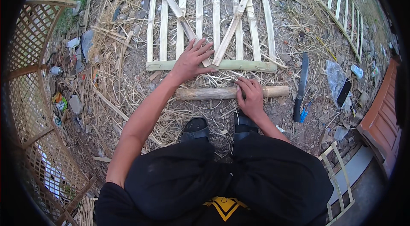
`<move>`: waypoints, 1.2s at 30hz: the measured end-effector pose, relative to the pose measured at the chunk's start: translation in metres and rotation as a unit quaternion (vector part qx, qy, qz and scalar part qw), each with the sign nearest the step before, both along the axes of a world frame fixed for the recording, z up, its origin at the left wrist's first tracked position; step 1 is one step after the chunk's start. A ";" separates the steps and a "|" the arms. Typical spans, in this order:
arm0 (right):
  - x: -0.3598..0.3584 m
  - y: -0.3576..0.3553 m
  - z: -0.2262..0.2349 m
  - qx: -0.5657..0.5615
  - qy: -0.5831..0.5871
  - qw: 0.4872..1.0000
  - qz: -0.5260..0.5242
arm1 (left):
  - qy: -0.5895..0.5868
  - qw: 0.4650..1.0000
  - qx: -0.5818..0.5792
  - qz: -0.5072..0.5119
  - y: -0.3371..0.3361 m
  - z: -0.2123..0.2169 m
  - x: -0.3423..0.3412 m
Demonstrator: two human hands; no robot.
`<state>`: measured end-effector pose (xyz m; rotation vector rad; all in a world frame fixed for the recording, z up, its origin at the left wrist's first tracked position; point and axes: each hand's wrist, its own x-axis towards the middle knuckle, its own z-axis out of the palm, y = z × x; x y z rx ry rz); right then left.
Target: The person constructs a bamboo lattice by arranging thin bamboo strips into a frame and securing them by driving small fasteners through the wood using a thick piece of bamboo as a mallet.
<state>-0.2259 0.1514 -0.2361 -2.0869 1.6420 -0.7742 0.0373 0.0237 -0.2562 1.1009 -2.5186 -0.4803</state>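
A flat panel of pale bamboo slats (216,12) lies on the ground in front of me, its slats running away from a greenish crosspiece (252,67). Two diagonal strips slant over it, a left strip (170,2) and a right strip (232,25), their near ends close together at the crosspiece. My left hand (194,61) rests open on the left strip's near end, fingers spread. Across the ground before my feet lies a round wooden pole (205,93). My right hand (251,97) is over it with curled fingers; whatever they grip is hidden.
Right of the pole lies a long dark-bladed knife (303,74), with a blue object (305,113) beside its handle. Farther right are a clear plastic bag (335,74) and a white cup (357,71). A lattice panel (27,72) stands left. Bamboo shavings (113,66) litter the ground.
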 end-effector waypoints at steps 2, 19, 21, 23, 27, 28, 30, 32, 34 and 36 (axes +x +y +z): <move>0.001 -0.001 0.000 -0.003 0.004 1.000 0.003 | -0.012 1.000 -0.015 -0.014 -0.003 0.000 0.004; 0.036 -0.037 0.015 -0.015 0.121 0.989 0.086 | 0.012 1.000 -0.008 -0.003 -0.006 -0.008 0.002; 0.038 -0.039 0.011 -0.011 0.147 0.983 0.110 | 0.020 1.000 -0.013 -0.004 -0.006 -0.009 0.001; 0.040 -0.038 0.004 0.014 0.169 0.980 0.106 | 0.028 0.999 -0.015 -0.011 -0.007 -0.009 0.001; 0.040 -0.039 0.000 0.019 0.161 0.981 0.105 | 0.055 0.998 -0.018 -0.023 -0.007 -0.012 0.001; 0.041 -0.039 0.002 0.019 0.166 0.980 0.105 | 0.060 0.998 -0.019 -0.017 -0.006 -0.013 0.000; 0.042 -0.039 0.003 0.020 0.172 0.979 0.104 | 0.066 0.998 -0.020 -0.012 -0.004 -0.014 0.000; 0.042 -0.040 0.003 0.024 0.175 0.979 0.105 | 0.075 0.997 -0.006 -0.016 -0.003 -0.014 0.000; 0.042 -0.040 0.003 0.024 0.173 0.979 0.104 | 0.080 0.997 -0.001 -0.017 -0.002 -0.015 0.000; 0.042 -0.040 0.003 0.024 0.172 0.979 0.103 | 0.085 0.996 0.003 -0.017 -0.002 -0.017 0.000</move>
